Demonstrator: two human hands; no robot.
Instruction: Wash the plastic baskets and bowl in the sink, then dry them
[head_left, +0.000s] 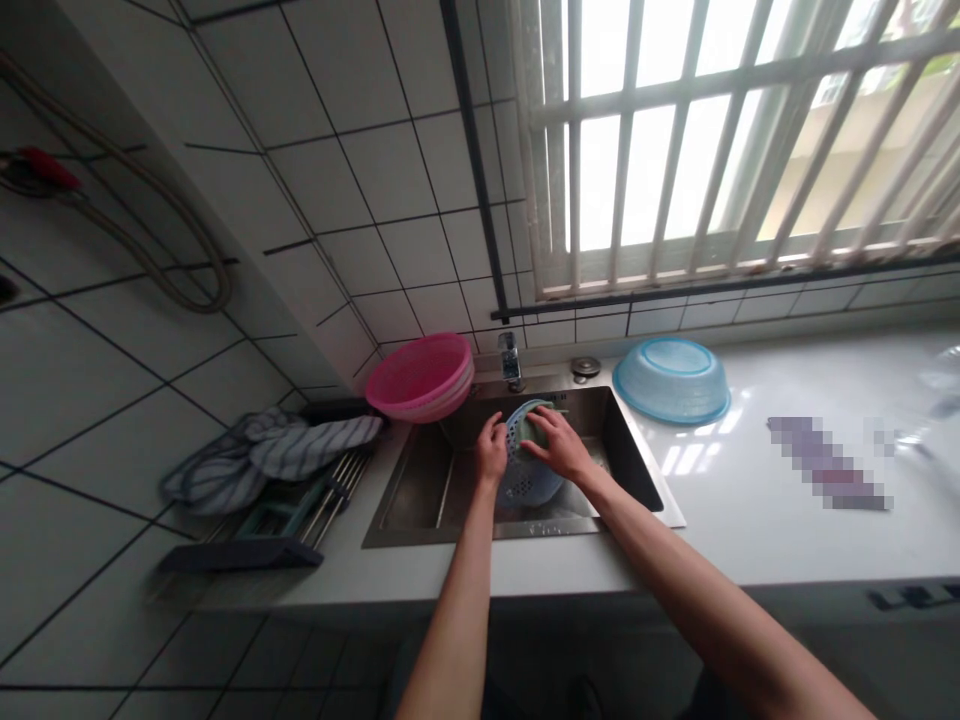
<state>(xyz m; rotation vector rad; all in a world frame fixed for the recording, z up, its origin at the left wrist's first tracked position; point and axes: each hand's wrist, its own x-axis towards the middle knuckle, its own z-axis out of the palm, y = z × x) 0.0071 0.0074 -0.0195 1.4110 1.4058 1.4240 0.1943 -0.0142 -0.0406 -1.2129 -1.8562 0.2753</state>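
A blue-grey plastic colander (531, 487) with round holes is held tilted over the sink (420, 500). My left hand (492, 447) grips its left rim, fingers closed on the edge. Against the colander's upper inside, my right hand (560, 445) presses a green cloth (534, 432), with its fingers bent over it. Part of the cloth is hidden by that hand. Behind the colander stands the chrome faucet (510, 360); whether water runs cannot be made out.
Pink basins (420, 378) rest at the sink's back left corner. An upturned blue basin (671, 380) and a drain strainer (586, 367) sit to the right. On the left, a striped cloth (262, 460) lies over a rack (277, 530). A pixelated object (829, 465) lies on the right counter.
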